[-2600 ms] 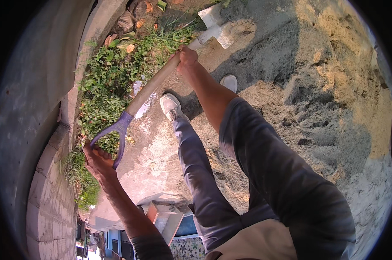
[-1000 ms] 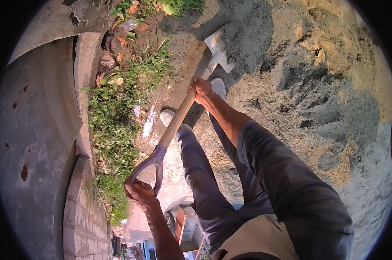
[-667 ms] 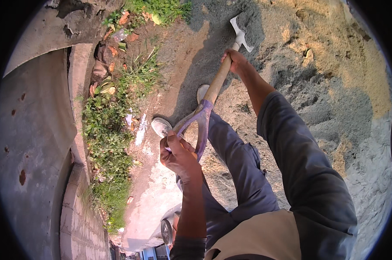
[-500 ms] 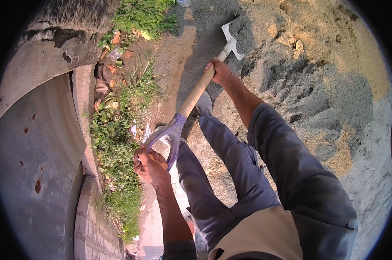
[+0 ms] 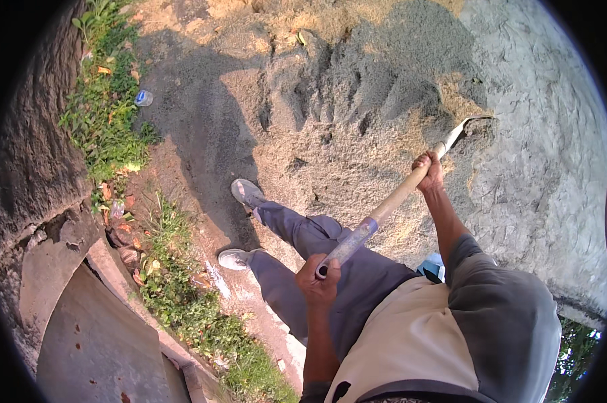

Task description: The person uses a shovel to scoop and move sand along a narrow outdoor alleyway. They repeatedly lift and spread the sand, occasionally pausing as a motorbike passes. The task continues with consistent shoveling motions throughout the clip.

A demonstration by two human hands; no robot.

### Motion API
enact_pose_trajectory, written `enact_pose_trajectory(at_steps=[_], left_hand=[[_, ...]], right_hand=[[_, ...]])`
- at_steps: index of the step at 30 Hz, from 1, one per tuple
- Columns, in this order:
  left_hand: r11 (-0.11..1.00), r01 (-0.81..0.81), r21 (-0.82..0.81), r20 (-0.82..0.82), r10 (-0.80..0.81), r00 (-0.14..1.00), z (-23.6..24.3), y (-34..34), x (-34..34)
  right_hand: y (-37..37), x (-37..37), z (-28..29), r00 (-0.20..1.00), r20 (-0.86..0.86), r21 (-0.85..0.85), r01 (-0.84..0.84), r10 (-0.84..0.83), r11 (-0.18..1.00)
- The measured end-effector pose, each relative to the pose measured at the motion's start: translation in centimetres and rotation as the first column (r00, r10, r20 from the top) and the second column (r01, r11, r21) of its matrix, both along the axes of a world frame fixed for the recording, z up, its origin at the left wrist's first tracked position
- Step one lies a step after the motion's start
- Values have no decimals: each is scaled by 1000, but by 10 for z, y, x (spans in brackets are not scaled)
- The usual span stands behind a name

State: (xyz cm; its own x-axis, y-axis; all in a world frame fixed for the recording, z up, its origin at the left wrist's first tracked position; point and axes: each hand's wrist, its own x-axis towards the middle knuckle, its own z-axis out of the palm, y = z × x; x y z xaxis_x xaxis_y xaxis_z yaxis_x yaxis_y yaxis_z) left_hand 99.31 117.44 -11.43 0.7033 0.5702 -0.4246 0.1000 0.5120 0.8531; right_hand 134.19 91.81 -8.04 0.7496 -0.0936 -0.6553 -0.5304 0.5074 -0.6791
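Note:
Both my hands are closed on a shovel with a wooden shaft and a worn purple handle end. At the handle end, my left hand grips in front of my legs. Farther up, close to the blade, my right hand wraps round the shaft. The pale metal blade is tilted edge-on at the right, against a small heap of sand beside the rough grey wall. How much sand lies on the blade I cannot tell. Grey and tan sand spreads in furrows beyond it.
A rough grey plastered wall rises on the right. Weeds and dry leaves line the left, beside a curved grey sheet. A plastic cup lies near the weeds. Something light blue shows by my waist. My shoes stand on sandy ground.
The shovel has swung from the far middle to the right, its blade now by the wall and turned edge-on. Both hands kept hold of it, and my view has turned to the right.

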Motion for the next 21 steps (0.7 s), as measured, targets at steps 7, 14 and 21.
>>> enact_pose_trajectory(at_steps=[7, 14, 21], left_hand=[[881, -398, -256, -560, 200, 804, -41, 25, -72], [459, -882, 105, -881, 454, 132, -47, 45, -288], [477, -735, 482, -785, 607, -121, -14, 83, -269]], right_hand=[[77, -79, -118, 975, -205, -188, -122, 83, 975], [256, -306, -282, 603, -673, 100, -500, 428, 860], [310, -421, -376, 414, -792, 191, -530, 449, 826]])
